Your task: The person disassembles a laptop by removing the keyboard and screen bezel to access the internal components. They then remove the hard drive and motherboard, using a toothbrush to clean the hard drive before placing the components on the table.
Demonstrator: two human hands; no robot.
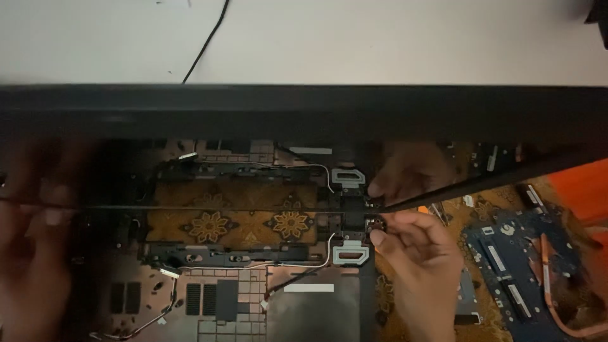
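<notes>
An opened, stripped black laptop shell (316,304) lies on a patterned brown cloth, and its raised glossy lid (304,111) mirrors the parts below. My right hand (415,266) reaches in from the lower right, with thumb and fingertips pinched on the right metal hinge (364,225) where lid and base meet. The hand's reflection shows just above it. My left hand (31,266) is a blur at the left edge of the shell, and its grip is not clear. Thin wires (297,275) run across the shell.
A blue circuit board (513,278) with a copper heat pipe (548,285) lies on the cloth to the right. An orange object (582,190) sits at the right edge. A black cable (206,41) crosses the white surface beyond the lid.
</notes>
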